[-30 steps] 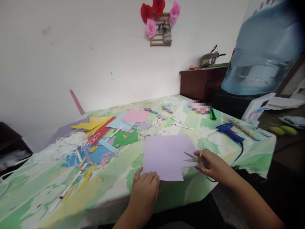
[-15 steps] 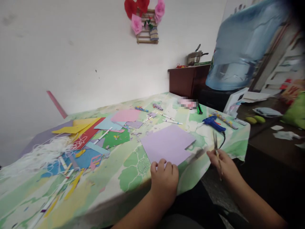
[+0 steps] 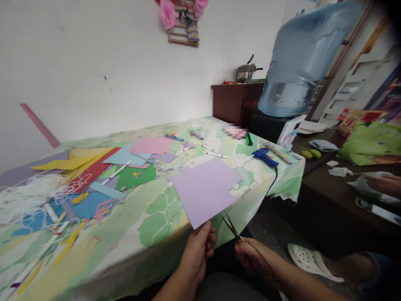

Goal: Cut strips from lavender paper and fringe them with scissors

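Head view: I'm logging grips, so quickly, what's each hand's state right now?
Left hand: partly curled at the near edge of the purple sheet; cannot tell whether it grips.
Right hand: closed on the scissors, blades slightly apart.

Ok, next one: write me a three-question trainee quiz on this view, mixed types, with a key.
1. What does the right hand hold? (a) a felt-tip pen (b) scissors (c) a water bottle
2. True or false: in the picture, the blue glue gun lies farther right than the white string.
3. Fill in: the left hand is at the near corner of the ____ paper sheet.

Key: 1. b; 2. true; 3. light purple
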The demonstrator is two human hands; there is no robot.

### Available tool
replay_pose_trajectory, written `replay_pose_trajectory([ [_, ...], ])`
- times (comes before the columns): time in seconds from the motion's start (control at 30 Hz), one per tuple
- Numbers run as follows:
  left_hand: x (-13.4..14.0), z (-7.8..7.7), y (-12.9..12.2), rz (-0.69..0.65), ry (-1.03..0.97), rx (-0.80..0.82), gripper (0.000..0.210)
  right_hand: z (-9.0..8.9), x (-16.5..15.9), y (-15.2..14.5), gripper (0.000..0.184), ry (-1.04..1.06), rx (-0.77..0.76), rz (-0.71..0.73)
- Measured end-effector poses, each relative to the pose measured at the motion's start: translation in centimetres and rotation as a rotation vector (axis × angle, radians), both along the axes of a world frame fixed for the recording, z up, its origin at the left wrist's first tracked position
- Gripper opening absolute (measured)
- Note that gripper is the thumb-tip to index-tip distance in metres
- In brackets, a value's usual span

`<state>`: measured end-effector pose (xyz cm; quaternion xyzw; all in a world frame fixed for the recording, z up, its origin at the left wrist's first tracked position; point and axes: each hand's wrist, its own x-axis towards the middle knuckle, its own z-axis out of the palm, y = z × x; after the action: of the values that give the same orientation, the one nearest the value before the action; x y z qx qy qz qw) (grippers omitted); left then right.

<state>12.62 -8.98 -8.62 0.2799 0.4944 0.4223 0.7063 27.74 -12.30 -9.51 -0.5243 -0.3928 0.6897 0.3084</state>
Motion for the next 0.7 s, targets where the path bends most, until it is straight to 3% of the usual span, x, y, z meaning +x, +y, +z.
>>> replay_pose_trajectory([
  [0.27,-0.1,1.7,0.9,0.094,-0.114,0.026,0.036,2.1,-1.0,0.4,0.018,-0.003,-0.016,0.029],
  [0.4,0.3,1.4,1.0,0.086,0.018,0.081,0.028,2.4,-1.4,0.4,0.019,0.015,-0.04,0.054],
  [0.7,0.3,0.9,0.0,-0.043,0.255,0.17,0.037,2.9,-1.3,0.6,0.021,-0.108,-0.037,0.079],
])
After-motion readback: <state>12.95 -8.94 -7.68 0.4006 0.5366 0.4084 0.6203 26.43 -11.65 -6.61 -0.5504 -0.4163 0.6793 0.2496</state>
